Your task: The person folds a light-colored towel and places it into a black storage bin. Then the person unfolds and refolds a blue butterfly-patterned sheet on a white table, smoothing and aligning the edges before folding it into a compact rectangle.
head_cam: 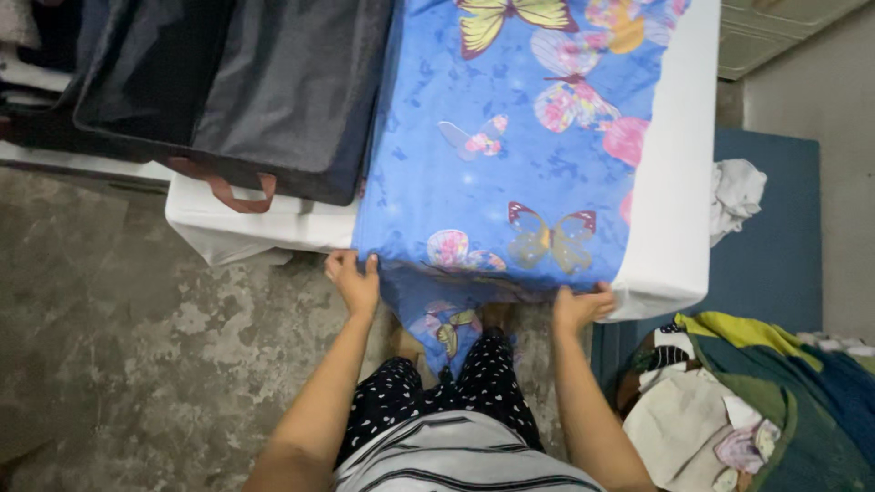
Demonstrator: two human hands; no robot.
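Blue butterfly-print sheet (510,155) — spread over a white mattress (679,182), its near edge hanging over the side between the hands. Left hand (354,281): fingers curled, gripping the sheet's edge at the mattress rim. Right hand (580,305): fingers closed on the same edge, well apart from the left. Beyond the left hand — a dark zippered storage bag (237,82) with brown handle. Right of the right hand, a pile of mixed clothes (747,401) on the floor.
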